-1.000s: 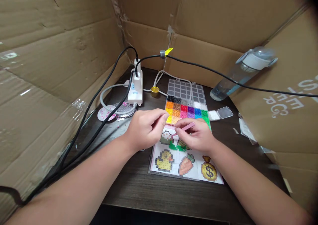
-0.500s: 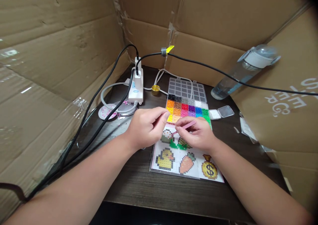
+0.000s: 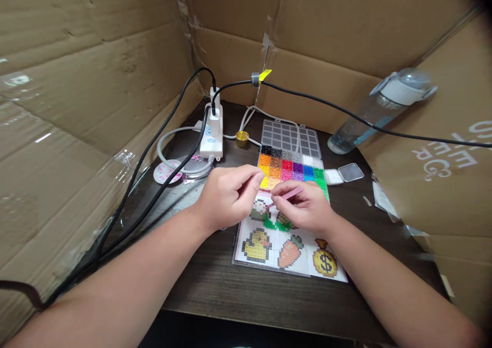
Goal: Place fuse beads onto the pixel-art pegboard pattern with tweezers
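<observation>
My right hand point(image 3: 307, 207) pinches a pair of pink tweezers point(image 3: 291, 194), their tips pointing left and down over a pattern sheet point(image 3: 307, 235). Green beads point(image 3: 274, 224) lie below the tips on the sheet's upper part. My left hand point(image 3: 232, 197) is closed with thumb against fingers, just left of the tips; whatever it grips is hidden. Printed on the sheet are pixel pictures of a duck point(image 3: 257, 245), a carrot point(image 3: 291, 251) and a money bag point(image 3: 325, 258). Beyond both hands stands an open bead box point(image 3: 286, 164) sorted by colour.
A power strip point(image 3: 211, 145) with black cables stands back left, near a round pink-spotted disc point(image 3: 168, 171) and a gold cup point(image 3: 242, 139). At right are a small box of white beads point(image 3: 333, 177) and a tilted water bottle point(image 3: 378, 112). Cardboard walls point(image 3: 319, 71) enclose the table.
</observation>
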`<action>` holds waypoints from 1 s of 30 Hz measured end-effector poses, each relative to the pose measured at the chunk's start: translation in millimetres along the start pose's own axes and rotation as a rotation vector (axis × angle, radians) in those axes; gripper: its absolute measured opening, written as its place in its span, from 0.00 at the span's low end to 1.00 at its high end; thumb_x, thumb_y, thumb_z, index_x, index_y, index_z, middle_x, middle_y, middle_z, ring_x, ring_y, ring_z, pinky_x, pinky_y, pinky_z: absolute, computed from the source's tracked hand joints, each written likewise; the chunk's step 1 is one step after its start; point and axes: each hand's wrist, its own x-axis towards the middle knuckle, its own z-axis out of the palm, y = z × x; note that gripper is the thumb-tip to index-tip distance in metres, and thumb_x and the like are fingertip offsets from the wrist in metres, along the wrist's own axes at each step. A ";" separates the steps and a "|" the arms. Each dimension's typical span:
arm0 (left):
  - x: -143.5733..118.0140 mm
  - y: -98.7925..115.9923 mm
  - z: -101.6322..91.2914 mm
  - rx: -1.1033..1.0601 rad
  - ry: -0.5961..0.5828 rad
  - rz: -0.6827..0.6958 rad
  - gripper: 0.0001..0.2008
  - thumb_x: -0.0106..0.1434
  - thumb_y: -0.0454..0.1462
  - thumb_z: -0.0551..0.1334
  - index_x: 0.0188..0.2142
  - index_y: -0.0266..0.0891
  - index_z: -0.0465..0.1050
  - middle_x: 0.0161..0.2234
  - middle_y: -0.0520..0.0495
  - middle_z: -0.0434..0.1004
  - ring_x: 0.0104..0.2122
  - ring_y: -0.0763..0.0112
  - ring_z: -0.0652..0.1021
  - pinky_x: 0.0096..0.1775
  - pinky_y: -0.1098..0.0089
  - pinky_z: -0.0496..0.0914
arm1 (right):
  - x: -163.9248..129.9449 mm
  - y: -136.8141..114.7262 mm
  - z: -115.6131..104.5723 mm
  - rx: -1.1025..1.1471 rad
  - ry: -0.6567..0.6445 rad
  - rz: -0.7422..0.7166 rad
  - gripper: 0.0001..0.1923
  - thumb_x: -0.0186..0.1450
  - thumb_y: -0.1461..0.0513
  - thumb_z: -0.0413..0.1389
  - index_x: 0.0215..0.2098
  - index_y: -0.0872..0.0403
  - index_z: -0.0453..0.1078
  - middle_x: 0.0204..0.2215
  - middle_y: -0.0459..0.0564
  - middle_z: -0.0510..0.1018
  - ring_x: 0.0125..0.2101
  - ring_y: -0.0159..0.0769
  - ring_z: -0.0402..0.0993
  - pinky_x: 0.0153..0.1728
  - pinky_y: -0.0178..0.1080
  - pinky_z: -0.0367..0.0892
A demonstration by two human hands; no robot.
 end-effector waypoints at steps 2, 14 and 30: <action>-0.3 -0.3 0.2 -0.002 -0.001 -0.004 0.08 0.64 0.33 0.56 0.31 0.35 0.74 0.20 0.54 0.71 0.20 0.81 0.69 0.24 0.76 0.62 | -0.4 -0.6 0.4 0.004 -0.008 0.021 0.03 0.60 0.65 0.57 0.31 0.56 0.73 0.22 0.46 0.77 0.17 0.26 0.68 0.17 0.31 0.63; 0.6 -0.4 -0.7 -0.018 -0.016 0.014 0.09 0.64 0.32 0.56 0.31 0.35 0.74 0.21 0.53 0.72 0.20 0.81 0.70 0.24 0.77 0.62 | 23.3 17.8 -23.8 0.104 0.542 0.274 0.06 0.58 0.61 0.61 0.32 0.55 0.71 0.19 0.46 0.75 0.13 0.30 0.68 0.13 0.34 0.64; 1.1 -0.6 -1.0 -0.012 -0.032 0.001 0.09 0.64 0.32 0.55 0.31 0.35 0.74 0.20 0.53 0.73 0.20 0.80 0.71 0.23 0.76 0.63 | 31.5 52.4 -32.3 -0.395 0.582 0.066 0.06 0.60 0.60 0.58 0.32 0.55 0.72 0.23 0.49 0.79 0.20 0.34 0.75 0.22 0.36 0.70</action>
